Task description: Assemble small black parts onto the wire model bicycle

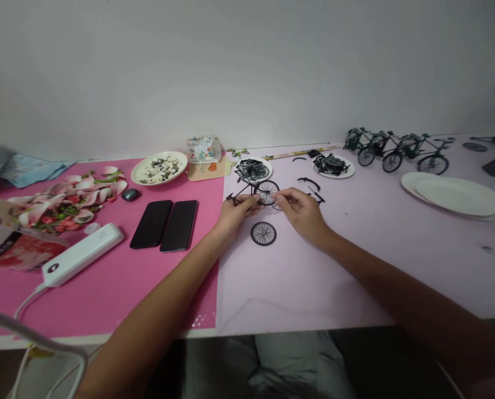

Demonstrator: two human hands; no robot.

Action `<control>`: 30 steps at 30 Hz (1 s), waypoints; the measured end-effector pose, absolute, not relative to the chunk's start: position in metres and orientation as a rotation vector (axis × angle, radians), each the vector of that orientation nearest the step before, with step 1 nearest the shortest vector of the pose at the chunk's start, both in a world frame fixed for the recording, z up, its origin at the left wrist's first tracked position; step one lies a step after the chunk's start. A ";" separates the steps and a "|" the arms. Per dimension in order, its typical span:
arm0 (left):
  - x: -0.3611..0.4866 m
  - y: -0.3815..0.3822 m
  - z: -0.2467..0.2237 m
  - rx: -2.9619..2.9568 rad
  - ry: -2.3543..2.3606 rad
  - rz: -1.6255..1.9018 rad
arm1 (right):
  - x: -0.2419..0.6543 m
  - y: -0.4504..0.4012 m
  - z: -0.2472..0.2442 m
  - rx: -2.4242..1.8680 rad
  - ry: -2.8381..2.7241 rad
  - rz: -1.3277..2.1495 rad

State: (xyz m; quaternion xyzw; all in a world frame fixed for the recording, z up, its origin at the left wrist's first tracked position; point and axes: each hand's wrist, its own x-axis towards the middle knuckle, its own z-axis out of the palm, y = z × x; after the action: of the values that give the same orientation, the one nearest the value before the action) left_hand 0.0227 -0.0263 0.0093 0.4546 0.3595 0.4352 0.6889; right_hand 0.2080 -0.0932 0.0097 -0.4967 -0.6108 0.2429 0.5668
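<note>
Where the pale right-hand part of the bench (pixel 314 277) meets its pink part (pixel 118 299), we see the left hand (pixel 241 209) closed around the dark frame of a small model bicycle (pixel 247 194), thumb and fingers pinched together; the right hand (pixel 293 206) is partly curled, its thumb and fingertips nearly together at the right edge of the spoked wheel (pixel 267 193) on that model; whether it grips the rim or a small part beside it, we cannot tell. Just below the hands, towards the bench's near edge, we note a loose wheel (pixel 263 234) lying flat; behind the model stands a white plate of spoked wheels (pixel 253 169); to its right we find a second plate, heaped with black parts (pixel 333 164), with a curved black piece (pixel 309 182) lying nearer to us. At the far right we see a row of model bicycles (pixel 392 149), upright near the wall (pixel 247 72); in front of them lie two overlapping white oval plates (pixel 459 196). On the pink part we observe two dark phones (pixel 151 224) (pixel 179 225) side by side, a white power strip (pixel 83 255) with a cable, a dark computer mouse (pixel 130 194), a heap of pink petals and green bits (pixel 73 202), and a bowl of pale and dark pieces (pixel 159 168).
</note>
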 end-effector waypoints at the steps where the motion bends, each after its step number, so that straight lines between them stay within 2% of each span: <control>1: 0.023 -0.027 0.010 1.016 0.804 0.966 | 0.207 -0.094 0.010 -1.170 -1.401 0.612; 8: 0.025 -0.032 0.013 1.005 0.811 0.945 | 0.204 -0.097 0.012 -1.169 -1.274 0.723; 30: 0.028 -0.038 0.016 1.039 0.790 0.874 | 0.207 -0.091 0.009 -1.233 -1.099 0.703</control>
State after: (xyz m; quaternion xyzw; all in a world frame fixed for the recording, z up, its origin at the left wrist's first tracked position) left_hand 0.0278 -0.0378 0.0155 0.4678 0.3556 0.3934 0.7071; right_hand 0.2071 -0.0911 0.0087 -0.5371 -0.4787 0.3062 0.6234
